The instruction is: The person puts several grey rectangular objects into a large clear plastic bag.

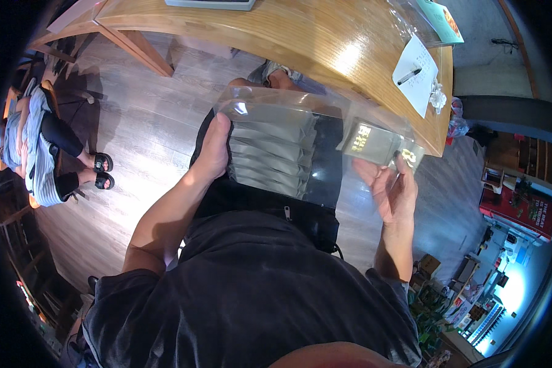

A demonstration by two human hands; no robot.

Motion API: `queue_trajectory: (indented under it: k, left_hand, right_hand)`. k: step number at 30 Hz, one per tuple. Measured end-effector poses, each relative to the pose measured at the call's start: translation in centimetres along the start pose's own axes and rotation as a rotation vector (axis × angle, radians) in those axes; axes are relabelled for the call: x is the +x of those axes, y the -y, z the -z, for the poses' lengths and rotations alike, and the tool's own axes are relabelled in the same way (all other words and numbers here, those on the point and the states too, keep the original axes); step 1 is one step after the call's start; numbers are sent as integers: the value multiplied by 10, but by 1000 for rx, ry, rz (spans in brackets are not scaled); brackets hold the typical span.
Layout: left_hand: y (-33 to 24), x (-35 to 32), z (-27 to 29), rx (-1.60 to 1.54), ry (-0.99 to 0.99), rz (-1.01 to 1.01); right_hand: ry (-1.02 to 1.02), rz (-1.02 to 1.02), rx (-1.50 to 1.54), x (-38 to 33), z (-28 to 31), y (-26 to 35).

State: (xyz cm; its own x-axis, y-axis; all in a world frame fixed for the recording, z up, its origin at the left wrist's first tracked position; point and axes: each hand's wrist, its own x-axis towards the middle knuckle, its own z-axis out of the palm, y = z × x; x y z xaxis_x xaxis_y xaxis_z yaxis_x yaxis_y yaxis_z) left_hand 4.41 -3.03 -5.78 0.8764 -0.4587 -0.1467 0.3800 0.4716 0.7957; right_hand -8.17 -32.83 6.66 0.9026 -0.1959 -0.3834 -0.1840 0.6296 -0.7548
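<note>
Single head view, worn camera, fisheye, looking steeply down over the person's own chest and lap. Both forearms enter from the lower edge; left hand (211, 150) and right hand (391, 187) sit mid-frame, close to the lens. Beyond the grip, toward the top edge, the wooden table (288, 37) bends with the lens. Left of the grip, floor. Rim is dark, probably lens vignetting. No second view to compare.

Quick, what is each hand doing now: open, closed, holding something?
Left hand: closed on the left edge of the clear plastic bag with grey packets stacked inside.
Right hand: holding one grey packet at the bag's right end.
</note>
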Motion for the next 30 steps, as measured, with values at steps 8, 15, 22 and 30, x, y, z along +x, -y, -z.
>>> queue_trajectory:
  k: [8, 15, 22, 30]
  left_hand:
    - [4, 2, 5, 13, 26, -40]
    - [-2, 2, 2, 73, 24, -63]
    - [-2, 2, 7, 166, 28, -45]
    - [-3, 3, 7, 125, 56, -92]
  right_hand:
    - [334, -169, 287, 6, -2, 11]
    - [207, -185, 216, -11, 46, 32]
    - [149, -284, 206, -29, 13, 32]
    - [295, -246, 416, -19, 20, 13]
